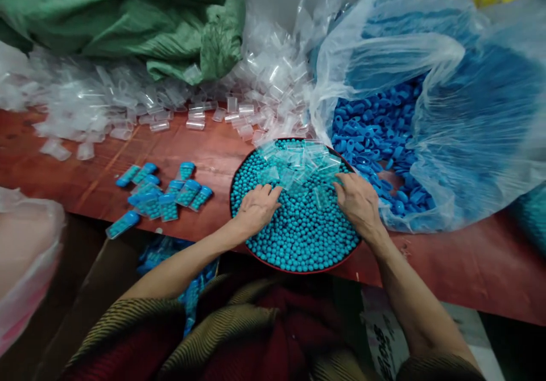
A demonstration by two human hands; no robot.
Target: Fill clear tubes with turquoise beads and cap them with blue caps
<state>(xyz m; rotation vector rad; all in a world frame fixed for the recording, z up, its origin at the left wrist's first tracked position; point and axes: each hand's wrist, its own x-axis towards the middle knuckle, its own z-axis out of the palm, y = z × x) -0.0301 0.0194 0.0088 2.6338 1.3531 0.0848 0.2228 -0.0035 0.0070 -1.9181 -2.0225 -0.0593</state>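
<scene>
A round, dark-rimmed tray is filled with small turquoise beads. Several clear plastic tubes lie on the beads toward the far side. My left hand rests over the left part of the beads, fingers bent and slightly apart, just below a clear tube. At the right side, my right hand has its fingertips among the beads beside the tubes, thumb and fingers apart. I see nothing held in either hand, though the fingertips are partly hidden.
Bead-filled tubes with blue caps lie on the red table at left. A heap of clear tubes spreads along the back, under a green sack. A plastic bag of blue caps stands right of the tray.
</scene>
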